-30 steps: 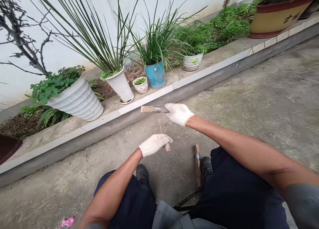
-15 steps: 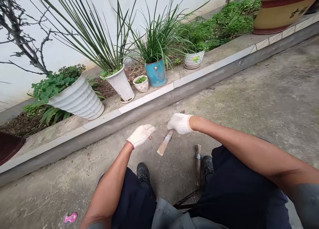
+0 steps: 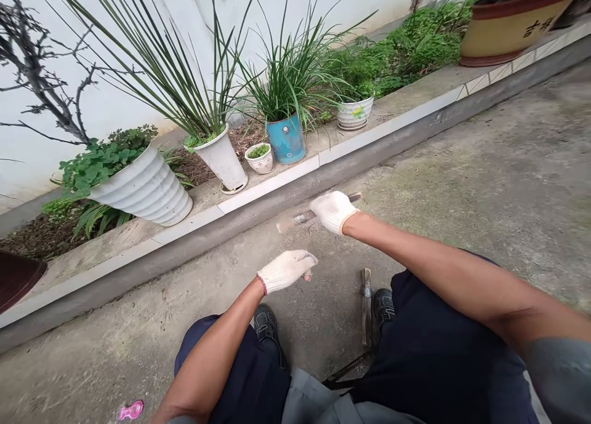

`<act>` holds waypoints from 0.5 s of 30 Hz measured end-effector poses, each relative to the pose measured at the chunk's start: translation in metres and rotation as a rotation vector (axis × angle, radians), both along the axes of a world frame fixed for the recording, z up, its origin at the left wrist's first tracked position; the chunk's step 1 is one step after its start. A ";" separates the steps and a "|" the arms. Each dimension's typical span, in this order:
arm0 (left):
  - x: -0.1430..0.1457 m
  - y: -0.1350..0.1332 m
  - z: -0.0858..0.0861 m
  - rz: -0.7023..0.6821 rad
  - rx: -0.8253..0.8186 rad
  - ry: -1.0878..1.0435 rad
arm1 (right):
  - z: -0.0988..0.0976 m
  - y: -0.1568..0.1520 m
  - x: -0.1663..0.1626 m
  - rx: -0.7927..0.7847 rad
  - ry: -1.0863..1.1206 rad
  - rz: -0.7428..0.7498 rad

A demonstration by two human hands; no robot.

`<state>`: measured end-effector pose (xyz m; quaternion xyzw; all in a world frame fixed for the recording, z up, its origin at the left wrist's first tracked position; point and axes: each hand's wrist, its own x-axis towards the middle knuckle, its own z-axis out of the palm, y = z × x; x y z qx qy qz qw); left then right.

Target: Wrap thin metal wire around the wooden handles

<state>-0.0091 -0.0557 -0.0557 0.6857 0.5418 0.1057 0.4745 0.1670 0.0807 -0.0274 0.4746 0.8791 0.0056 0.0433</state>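
My right hand point(image 3: 333, 212), in a white knit glove, is closed around the middle of a wooden stick point(image 3: 287, 224). Both ends of the stick stick out past the glove, and a coil of thin wire point(image 3: 303, 217) is wound around it near the left end. Below and to the left is my left hand point(image 3: 285, 271), also gloved, its fingers pinched together. The strand it pinches hardly shows now; half a second ago it ran to the coil. A second wooden stick point(image 3: 366, 316) with a wire binding lies on the ground beside my right shoe.
A low tiled kerb point(image 3: 268, 181) runs across in front, lined with potted plants such as a blue pot point(image 3: 286, 142) and a ribbed white pot point(image 3: 150, 190). On the concrete ground at lower left lies a pink object point(image 3: 132, 410). My shoes point(image 3: 266, 323) flank the work area.
The stick in my right hand has swung from steeply slanted to nearly level, its wrapped end now farther forward and left. My left hand has moved right and closer to my body.
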 end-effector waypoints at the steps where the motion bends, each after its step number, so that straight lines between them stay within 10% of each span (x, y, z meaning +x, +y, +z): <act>1: -0.002 0.001 0.001 -0.016 0.004 0.049 | -0.004 -0.002 -0.001 -0.010 -0.064 0.016; 7: -0.031 0.012 0.016 0.026 0.179 0.323 | -0.011 -0.020 -0.001 -0.157 -0.367 0.304; 15: -0.041 0.015 0.021 0.010 0.198 0.215 | 0.018 -0.030 0.010 -0.386 -0.039 0.538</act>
